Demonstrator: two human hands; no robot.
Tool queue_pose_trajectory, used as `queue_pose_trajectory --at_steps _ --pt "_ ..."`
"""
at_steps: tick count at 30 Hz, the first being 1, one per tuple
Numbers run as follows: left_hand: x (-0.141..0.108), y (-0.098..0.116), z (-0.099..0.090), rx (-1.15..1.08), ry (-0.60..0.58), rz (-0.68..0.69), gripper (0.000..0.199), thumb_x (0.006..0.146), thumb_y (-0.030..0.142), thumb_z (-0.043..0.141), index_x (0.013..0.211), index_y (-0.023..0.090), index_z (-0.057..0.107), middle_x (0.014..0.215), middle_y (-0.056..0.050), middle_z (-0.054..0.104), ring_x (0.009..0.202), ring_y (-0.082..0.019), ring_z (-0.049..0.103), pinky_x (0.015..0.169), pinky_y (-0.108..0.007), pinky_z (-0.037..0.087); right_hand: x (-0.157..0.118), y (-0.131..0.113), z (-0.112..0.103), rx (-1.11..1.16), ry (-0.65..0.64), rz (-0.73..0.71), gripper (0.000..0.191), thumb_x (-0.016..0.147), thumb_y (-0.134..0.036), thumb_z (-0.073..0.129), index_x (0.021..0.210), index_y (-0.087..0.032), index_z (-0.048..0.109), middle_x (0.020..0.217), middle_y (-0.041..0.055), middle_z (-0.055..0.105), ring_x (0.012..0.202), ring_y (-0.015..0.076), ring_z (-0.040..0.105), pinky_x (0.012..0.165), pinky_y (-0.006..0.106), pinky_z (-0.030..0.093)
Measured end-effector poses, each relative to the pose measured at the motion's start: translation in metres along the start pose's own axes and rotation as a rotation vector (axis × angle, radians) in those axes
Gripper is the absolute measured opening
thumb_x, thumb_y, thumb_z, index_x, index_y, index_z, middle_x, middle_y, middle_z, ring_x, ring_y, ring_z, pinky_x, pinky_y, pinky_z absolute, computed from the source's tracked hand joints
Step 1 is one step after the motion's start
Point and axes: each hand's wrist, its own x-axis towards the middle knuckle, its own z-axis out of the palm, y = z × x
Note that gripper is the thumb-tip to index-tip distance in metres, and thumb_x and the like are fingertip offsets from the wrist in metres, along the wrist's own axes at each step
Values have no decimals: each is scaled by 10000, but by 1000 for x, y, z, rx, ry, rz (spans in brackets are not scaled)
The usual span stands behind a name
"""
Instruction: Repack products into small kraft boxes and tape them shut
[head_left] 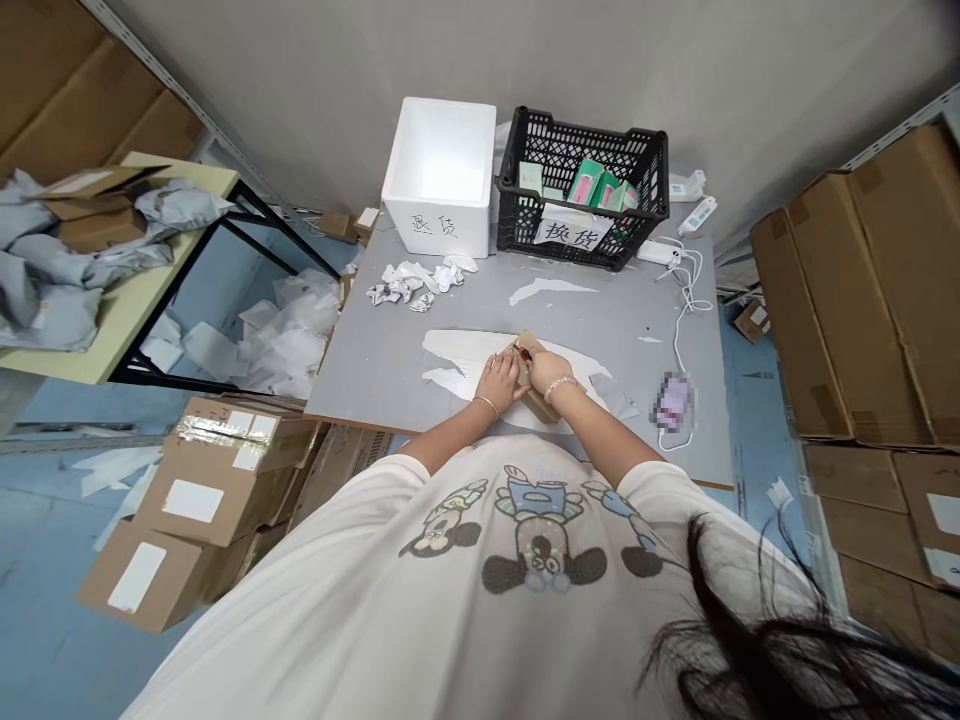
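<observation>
On the grey table, a small brown cardboard box (538, 403) lies on torn white wrapping (457, 350). My left hand (500, 380) rests on the box's left side, its fingers stretched out over the surface. My right hand (549, 369), with a pink bead bracelet at the wrist, is closed around a small red and black box cutter (523, 353). The cutter's tip is at the box's top near my left fingertips; much of its handle is hidden in my fist. Whether the blade is in the cardboard cannot be made out.
At the table's back stand a white foam box (439, 225) and a black crate (585, 250) with green and pink packs. Crumpled paper (420, 280) lies left. A cable (679, 320) and a blurred phone-like item (673, 402) lie right. Cartons (217, 470) flank the table.
</observation>
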Motion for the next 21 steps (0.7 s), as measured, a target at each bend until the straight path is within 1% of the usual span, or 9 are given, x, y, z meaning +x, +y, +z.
queue_pose_trajectory --at_steps 4,9,12,14,17,19,21 --pt "0 -1 -1 -7 0 1 744 922 560 420 1445 31 424 1491 -214 419 1396 -345 356 1190 -489 203 -3 1 0 13 -22 15 340 998 -354 377 1244 -191 547 1123 123 706 1032 241 662 833 310 460" --pt "1 0 -2 -15 8 1 731 914 547 443 1439 39 433 1484 -215 426 1401 -343 350 1192 -487 201 -8 1 -3 9 -39 20 336 988 -366 416 1209 -175 582 1146 136 700 1042 246 660 831 308 461" --pt "1 0 -2 -20 6 -6 729 906 542 461 1443 50 428 1479 -215 432 1395 -343 361 1186 -497 213 -12 3 -4 5 -58 19 362 980 -390 453 1236 -161 567 1156 151 695 1054 245 657 843 303 453" --pt "0 -1 -2 -25 6 -11 719 905 544 464 1437 61 438 1483 -209 429 1392 -342 366 1182 -495 225 -13 4 -4 16 -36 15 383 982 -398 447 1265 -159 541 1144 152 699 1048 243 659 841 300 449" --pt "0 -1 -2 -23 16 -11 699 905 550 465 1408 64 466 1520 -218 370 1397 -340 362 1171 -476 254 -12 5 -4 54 3 26 382 998 -396 392 1278 -173 523 1114 141 709 1011 238 670 814 295 450" --pt "0 -1 -1 -8 22 -9 700 903 555 468 1395 57 472 1539 -239 325 1399 -347 359 1161 -477 270 -10 4 -4 63 6 23 376 1001 -396 371 1264 -181 531 1101 133 712 996 240 673 801 298 451" --pt "1 -1 -1 12 18 -5 708 904 559 469 1396 51 464 1535 -255 319 1395 -359 362 1150 -488 279 -8 2 -4 54 -1 11 374 998 -398 378 1255 -175 533 1099 133 712 1007 245 670 803 301 451"
